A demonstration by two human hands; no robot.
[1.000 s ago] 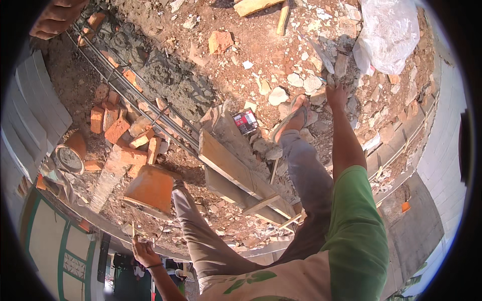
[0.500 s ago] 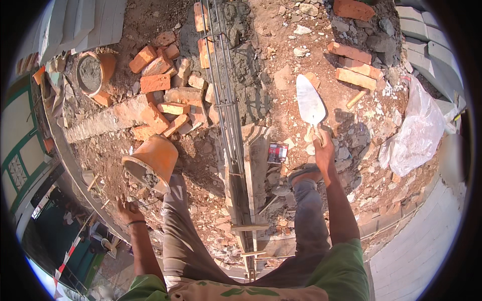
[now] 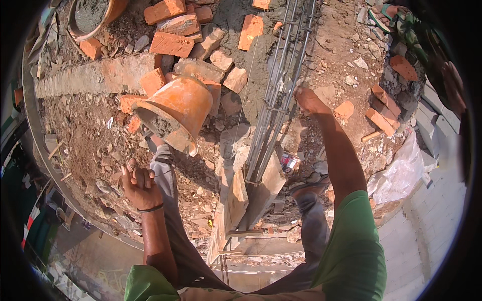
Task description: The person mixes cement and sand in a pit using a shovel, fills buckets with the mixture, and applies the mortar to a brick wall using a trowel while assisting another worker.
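The left hand (image 3: 138, 186) and right hand (image 3: 307, 100) are curled; I can't tell what they hold. Slipping could scrape the right hand on the steel bars (image 3: 276, 109).

Ground (image 3: 331, 37): brown soil, strewn with rubble (image 3: 360, 63). Far left: orange bucket (image 3: 113, 10) of grey mortar, brick pile (image 3: 171, 44) beside it. Right: loose bricks (image 3: 380, 121), crumpled plastic (image 3: 399, 168) nearer.
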